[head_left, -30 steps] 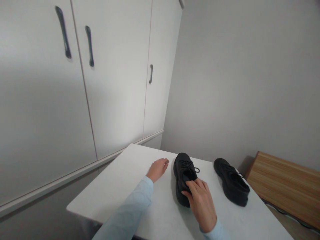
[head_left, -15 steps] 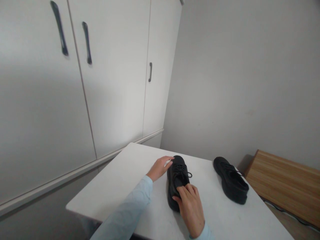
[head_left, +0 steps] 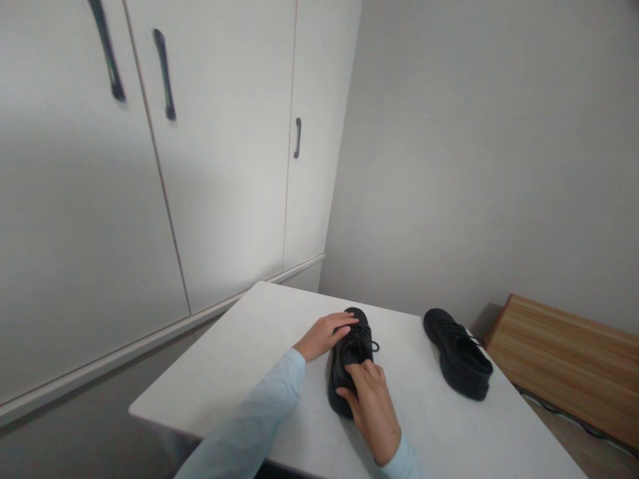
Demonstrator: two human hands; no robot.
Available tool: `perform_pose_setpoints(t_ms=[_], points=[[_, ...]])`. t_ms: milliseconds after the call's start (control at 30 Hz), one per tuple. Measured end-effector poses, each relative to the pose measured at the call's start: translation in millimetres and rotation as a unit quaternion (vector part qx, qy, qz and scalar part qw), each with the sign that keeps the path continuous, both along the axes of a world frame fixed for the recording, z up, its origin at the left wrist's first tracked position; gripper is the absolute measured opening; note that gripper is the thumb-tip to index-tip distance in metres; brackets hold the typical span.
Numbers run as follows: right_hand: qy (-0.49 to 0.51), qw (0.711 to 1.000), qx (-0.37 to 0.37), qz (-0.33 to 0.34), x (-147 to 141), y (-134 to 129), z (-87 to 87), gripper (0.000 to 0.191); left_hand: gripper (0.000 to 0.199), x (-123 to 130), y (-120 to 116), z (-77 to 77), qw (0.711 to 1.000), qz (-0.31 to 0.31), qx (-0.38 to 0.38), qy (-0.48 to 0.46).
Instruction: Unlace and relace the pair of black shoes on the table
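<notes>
The right hand (head_left: 372, 412), in a pale blue sleeve, lies over the heel end of a black lace-up leather shoe (head_left: 349, 362), fingers curled onto its collar and tongue in a loose grip. The shoe rests sole-down near the middle of a white rectangular table (head_left: 239, 372), toe pointing away. The left hand (head_left: 324, 334) rests beside and touching the toe, fingers extended along its left side, not closed around it. A 2nd black lace-up shoe (head_left: 459, 356) stands well apart to the right. Beyond: white cupboard doors with dark handles (head_left: 224, 146), a grey wall (head_left: 474, 166), and a wooden board (head_left: 564, 359).
</notes>
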State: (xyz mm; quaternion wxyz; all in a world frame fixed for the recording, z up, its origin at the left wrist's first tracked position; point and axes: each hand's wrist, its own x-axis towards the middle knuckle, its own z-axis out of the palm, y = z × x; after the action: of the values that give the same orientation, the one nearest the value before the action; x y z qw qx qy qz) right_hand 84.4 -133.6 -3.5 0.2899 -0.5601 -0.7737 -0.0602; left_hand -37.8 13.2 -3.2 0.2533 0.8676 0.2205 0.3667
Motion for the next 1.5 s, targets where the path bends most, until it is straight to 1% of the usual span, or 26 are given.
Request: perform_pose_setpoints(t_ms=[133,233,300,333,400,467,567,633,733,833,967,1100,1200,1300,1367,1500], points=[[-0.024,0.998,-0.050,0.014,6.9,2.0,10.6,0.024,0.040,0.7,0.2,-2.8,1.000,-0.011,-0.003,0.010],[-0.019,0.993,-0.092,0.068,20.0,6.4,28.9,0.020,0.038,0.8,-2.1,-2.5,1.000,-0.012,-0.012,0.011],[0.023,0.989,-0.097,0.106,30.6,12.7,43.9,0.012,0.037,0.6,-4.2,-1.3,1.000,-0.009,-0.021,0.005],[0.052,0.988,-0.089,0.114,36.0,17.5,51.0,0.008,0.036,0.4,-5.3,-0.4,1.000,-0.007,-0.025,0.001],[0.117,0.984,-0.068,0.116,46.6,30.5,61.4,0.011,0.034,0.2,-7.1,1.6,1.000,-0.005,-0.030,-0.008],[0.176,0.978,-0.052,0.102,56.2,47.3,64.5,0.017,0.032,0.0,-8.3,3.7,0.999,-0.009,-0.028,-0.016],[0.230,0.969,-0.038,0.081,66.9,72.4,55.8,0.022,0.031,-0.1,-8.6,5.6,0.999,-0.015,-0.025,-0.021],[0.248,0.963,-0.067,0.084,70.5,83.8,45.0,0.025,0.030,0.1,-7.9,5.4,0.999,-0.011,-0.026,-0.021],[0.255,0.957,-0.097,0.103,71.6,89.7,30.2,0.028,0.029,0.9,-6.2,3.5,1.000,-0.001,-0.023,-0.019],[0.259,0.955,-0.090,0.114,71.0,87.3,22.3,0.028,0.029,1.7,-4.5,1.4,1.000,0.005,-0.018,-0.018],[0.266,0.950,-0.095,0.133,70.1,83.4,19.8,0.020,0.029,1.8,-3.5,0.2,1.000,0.014,-0.014,-0.020],[0.247,0.956,-0.074,0.137,67.0,82.0,18.9,0.019,0.027,1.7,-3.5,0.0,0.999,0.026,-0.011,-0.041],[0.239,0.960,-0.053,0.133,65.0,81.2,17.2,0.023,0.023,2.1,-3.7,0.0,0.998,0.020,-0.002,-0.058],[0.255,0.956,-0.051,0.137,66.2,80.9,15.1,0.033,0.021,3.0,-4.1,0.4,0.998,0.019,-0.003,-0.059],[0.267,0.951,-0.058,0.144,68.1,81.2,14.2,0.036,0.020,4.1,-4.5,0.6,0.997,0.035,-0.008,-0.062],[0.284,0.944,-0.073,0.154,71.7,82.5,13.6,0.037,0.019,7.0,-4.7,-0.5,0.995,0.066,-0.027,-0.074]])
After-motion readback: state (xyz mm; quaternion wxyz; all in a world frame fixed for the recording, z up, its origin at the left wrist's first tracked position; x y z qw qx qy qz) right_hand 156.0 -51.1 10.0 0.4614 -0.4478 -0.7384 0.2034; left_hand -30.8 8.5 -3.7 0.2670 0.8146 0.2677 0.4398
